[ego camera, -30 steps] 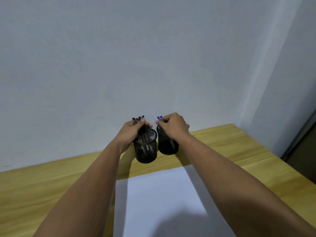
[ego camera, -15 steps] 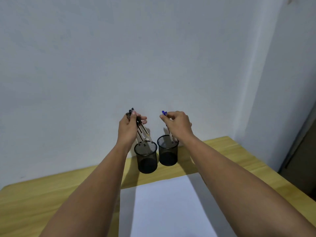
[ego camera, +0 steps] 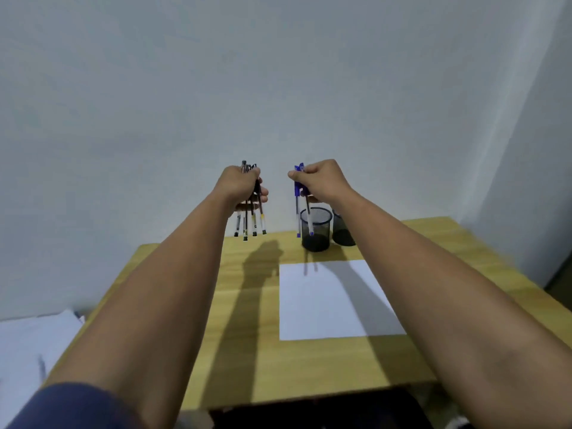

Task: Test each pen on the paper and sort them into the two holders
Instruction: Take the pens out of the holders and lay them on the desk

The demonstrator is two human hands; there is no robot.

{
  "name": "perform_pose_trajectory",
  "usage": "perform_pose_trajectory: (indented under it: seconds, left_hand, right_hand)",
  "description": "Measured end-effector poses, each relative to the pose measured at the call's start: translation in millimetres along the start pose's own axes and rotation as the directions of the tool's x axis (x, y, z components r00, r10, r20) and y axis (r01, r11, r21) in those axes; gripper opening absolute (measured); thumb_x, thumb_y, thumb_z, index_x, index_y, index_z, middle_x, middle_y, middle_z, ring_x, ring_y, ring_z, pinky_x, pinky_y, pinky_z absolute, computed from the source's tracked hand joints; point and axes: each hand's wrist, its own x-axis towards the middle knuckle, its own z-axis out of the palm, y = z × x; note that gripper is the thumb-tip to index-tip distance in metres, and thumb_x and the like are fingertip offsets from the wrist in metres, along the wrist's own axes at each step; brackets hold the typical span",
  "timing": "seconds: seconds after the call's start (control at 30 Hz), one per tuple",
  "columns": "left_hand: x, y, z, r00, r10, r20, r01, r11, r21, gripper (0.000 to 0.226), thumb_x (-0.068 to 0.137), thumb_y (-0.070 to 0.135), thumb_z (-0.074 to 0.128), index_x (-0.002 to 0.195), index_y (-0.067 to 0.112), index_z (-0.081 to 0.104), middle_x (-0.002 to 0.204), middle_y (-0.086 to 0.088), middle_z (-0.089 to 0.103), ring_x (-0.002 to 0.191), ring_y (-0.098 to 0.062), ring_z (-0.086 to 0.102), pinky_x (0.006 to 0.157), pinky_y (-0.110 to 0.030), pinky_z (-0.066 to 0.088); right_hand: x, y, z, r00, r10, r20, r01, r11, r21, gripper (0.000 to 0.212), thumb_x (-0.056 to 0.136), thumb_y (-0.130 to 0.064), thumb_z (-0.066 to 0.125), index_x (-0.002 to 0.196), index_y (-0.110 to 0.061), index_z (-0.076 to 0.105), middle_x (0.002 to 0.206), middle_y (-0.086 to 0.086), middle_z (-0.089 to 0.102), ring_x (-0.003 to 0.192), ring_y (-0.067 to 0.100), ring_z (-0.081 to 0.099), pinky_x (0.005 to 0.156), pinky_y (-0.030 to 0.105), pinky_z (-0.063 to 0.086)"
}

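Both arms reach out over a wooden desk (ego camera: pixel 247 360), the hands raised above its far end against a pale wall (ego camera: pixel 278 72).

Left hand (ego camera: pixel 240 187): fist closed round a bundle of dark pens (ego camera: pixel 250 222). Four or so, count unsure as they blur together. Pens hang tips down, free of the desk and well to the left of the holders. Their caps stick out above the fist.

Right hand (ego camera: pixel 322 181): fingers curled, gripping blue pens (ego camera: pixel 298 209), probably two. They hang tips down. One shows in front of the near holder (ego camera: pixel 315 229), its tip roughly level with the holder's middle; whether it is inside the rim or just in front of it cannot be told. The other hangs just to the left of that holder.

Two dark mesh holders stand side by side at the far edge of the desk. The second holder (ego camera: pixel 340 232) is partly hidden behind the right forearm.

A white paper (ego camera: pixel 328 301) lies flat on the desk just on the near side of the holders, with arm shadows falling across it.

Off the desk's left side, a white surface (ego camera: pixel 34 342). Blue sleeve (ego camera: pixel 71 407) at the bottom left corner.
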Motion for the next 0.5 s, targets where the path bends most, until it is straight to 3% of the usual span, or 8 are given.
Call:
perform_pose_trajectory:
  seconds: [0.2, 0.33, 0.4, 0.5]
  left_hand:
    - [-11, -94, -36, 0.975, -0.221, -0.004, 0.221, 0.974, 0.042, 0.029, 0.107, 0.029, 0.049, 0.104, 0.003, 0.061, 0.084, -0.016, 0.074, 0.065, -0.024, 0.071, 0.065, -0.033, 0.058]
    - [-5, -149, -39, 0.953, -0.303, -0.015, 0.303, 0.949, 0.085, 0.03, 0.107, 0.026, 0.049, 0.11, -0.002, 0.058, 0.08, -0.016, 0.073, 0.064, -0.026, 0.069, 0.063, -0.032, 0.056]
    - [3, -171, -39, 0.946, -0.323, -0.025, 0.323, 0.941, 0.096, 0.032, 0.106, 0.026, 0.051, 0.109, -0.005, 0.059, 0.079, -0.016, 0.073, 0.066, -0.029, 0.071, 0.062, -0.035, 0.058]
    - [15, -196, -43, 0.951, -0.301, -0.075, 0.31, 0.932, 0.19, 0.03, 0.099, 0.027, 0.062, 0.096, -0.002, 0.066, 0.09, -0.018, 0.076, 0.08, -0.034, 0.074, 0.076, -0.047, 0.062]
  right_hand:
    - [-18, 51, 90, 0.98, 0.153, 0.129, -0.143, 0.986, -0.09, 0.03, 0.095, -0.026, 0.081, 0.076, -0.005, 0.071, 0.065, 0.009, 0.064, 0.059, 0.021, 0.061, 0.059, 0.032, 0.06]
    - [-21, 93, 139, 0.957, 0.239, 0.162, -0.209, 0.961, -0.183, 0.032, 0.091, -0.028, 0.084, 0.074, -0.008, 0.066, 0.067, 0.015, 0.064, 0.063, 0.026, 0.062, 0.074, 0.052, 0.065]
    - [-22, 106, 154, 0.957, 0.249, 0.149, -0.21, 0.949, -0.234, 0.033, 0.091, -0.029, 0.084, 0.072, -0.009, 0.064, 0.071, 0.023, 0.068, 0.063, 0.028, 0.062, 0.076, 0.054, 0.064]
    - [-20, 118, 168, 0.952, 0.276, 0.136, -0.234, 0.936, -0.264, 0.035, 0.092, -0.028, 0.084, 0.075, -0.002, 0.069, 0.082, 0.026, 0.078, 0.068, 0.039, 0.076, 0.076, 0.055, 0.066]
